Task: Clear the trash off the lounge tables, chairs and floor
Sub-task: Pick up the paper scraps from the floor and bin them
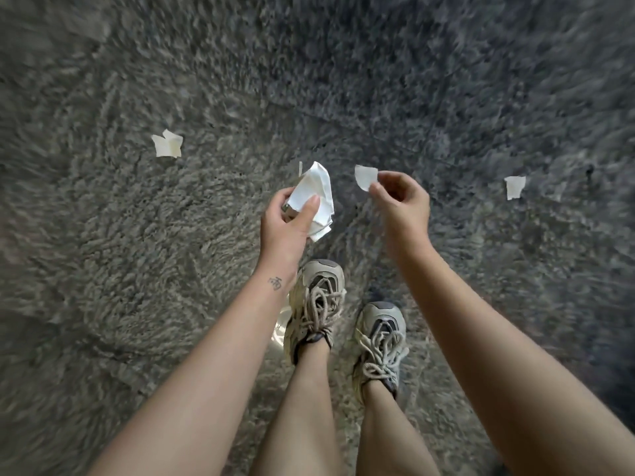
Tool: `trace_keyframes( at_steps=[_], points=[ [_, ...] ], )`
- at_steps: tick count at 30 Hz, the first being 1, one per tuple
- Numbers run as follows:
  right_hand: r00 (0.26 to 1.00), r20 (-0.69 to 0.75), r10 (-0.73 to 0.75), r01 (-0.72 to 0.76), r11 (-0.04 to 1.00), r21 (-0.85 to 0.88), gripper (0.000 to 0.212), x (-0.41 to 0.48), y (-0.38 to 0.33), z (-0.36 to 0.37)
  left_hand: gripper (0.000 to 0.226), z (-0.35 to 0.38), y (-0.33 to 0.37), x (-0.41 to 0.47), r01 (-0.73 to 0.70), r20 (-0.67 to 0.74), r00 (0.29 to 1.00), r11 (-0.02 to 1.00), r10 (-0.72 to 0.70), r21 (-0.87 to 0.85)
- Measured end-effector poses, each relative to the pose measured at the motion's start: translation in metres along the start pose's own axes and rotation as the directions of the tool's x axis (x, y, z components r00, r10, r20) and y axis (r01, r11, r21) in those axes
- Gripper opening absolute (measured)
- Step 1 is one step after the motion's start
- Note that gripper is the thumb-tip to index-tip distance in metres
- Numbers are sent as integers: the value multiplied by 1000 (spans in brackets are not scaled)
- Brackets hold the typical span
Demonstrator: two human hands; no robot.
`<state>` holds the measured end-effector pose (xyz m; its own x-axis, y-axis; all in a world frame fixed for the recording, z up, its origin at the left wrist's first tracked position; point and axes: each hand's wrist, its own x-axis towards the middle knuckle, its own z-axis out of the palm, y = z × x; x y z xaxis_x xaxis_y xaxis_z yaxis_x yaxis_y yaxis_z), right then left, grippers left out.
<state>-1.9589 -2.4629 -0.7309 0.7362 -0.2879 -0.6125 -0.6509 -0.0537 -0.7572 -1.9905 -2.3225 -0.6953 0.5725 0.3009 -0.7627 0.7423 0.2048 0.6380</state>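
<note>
1. A crumpled white wad of paper is in the left hand, held above the floor. The thumb lies across the front of the wad and the fingers curl round behind it.
2. Something small and shiny shows under the wad against the left fingers. What it is cannot be told.
3. A small scrap of white paper, rounded along one edge, is pinched between the thumb and forefinger of the right hand. The other fingers are curled loosely. The scrap is also off the floor, just to the right of the wad and not touching it.
4. The two hands are near each other at about the same height, out in front of the feet.
5. A folded scrap of white paper lies on the carpet, well to the left of the hands.
6. A torn scrap of white paper lies on the carpet, well to the right of the hands.
7. The carpet is grey and shaggy and fills the whole view. Its edges are blurred.
8. Below the hands, the left shoe and right shoe stand on the carpet. Both are pale, thick-laced trainers, with the left one further forward.
9. A small dark tattoo shows on the left wrist.
</note>
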Motion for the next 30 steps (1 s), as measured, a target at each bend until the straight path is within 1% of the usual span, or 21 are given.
trace_keyframes(
  at_steps=[1, 2, 4, 5, 8, 11, 14, 16, 18, 20, 24, 28, 30],
  points=[
    [999, 46, -25, 20, 995, 96, 14, -12, -23, -8, 15, 6, 12, -10, -3, 21, 1000, 1000, 3, -2],
    [994, 93, -49, 34, 987, 156, 18, -25, -43, -15, 15, 14, 24, -21, -13, 50, 999, 1000, 13, 1],
    [986, 153, -63, 33, 980, 196, 23, -48, -77, -24, 14, 31, 49, -41, -47, 118, 992, 999, 46, 10],
    [986, 158, -48, 16, 980, 199, 24, -56, -91, -28, 14, 39, 61, -49, -66, 147, 987, 998, 64, 12],
    [996, 84, 29, -45, 978, 206, 24, -70, -122, -45, 12, 59, 90, -71, -98, 208, 974, 995, 92, 18],
    [997, -2, 79, -77, 979, 189, 23, -73, -144, -66, 14, 77, 112, -89, -92, 271, 959, 995, 79, 36],
    [998, -3, 69, -67, 986, 150, 26, -78, -160, -85, 10, 96, 126, -105, -37, 318, 948, 999, 28, 25],
    [998, -15, 61, -58, 986, 155, 29, -81, -168, -99, 11, 111, 130, -117, -26, 343, 939, 999, 16, 25],
    [999, -24, 43, -38, 983, 178, 28, -81, -174, -117, 21, 128, 132, -126, -57, 341, 939, 998, 41, 37],
    [1000, 6, 25, -25, 985, 168, 26, -78, -175, -137, 25, 147, 130, -132, -84, 345, 937, 996, 64, 41],
    [998, 47, 45, -53, 981, 189, 28, -63, -161, -188, 20, 194, 112, -139, -112, 378, 924, 987, 60, 116],
    [997, -53, 63, -53, 983, 174, 32, -43, -139, -246, 14, 254, 91, -150, -167, 414, 907, 966, 71, 200],
    [997, -39, 63, -55, 982, 180, 32, -31, -130, -282, 14, 287, 80, -159, -185, 422, 904, 951, 66, 247]
  ],
)
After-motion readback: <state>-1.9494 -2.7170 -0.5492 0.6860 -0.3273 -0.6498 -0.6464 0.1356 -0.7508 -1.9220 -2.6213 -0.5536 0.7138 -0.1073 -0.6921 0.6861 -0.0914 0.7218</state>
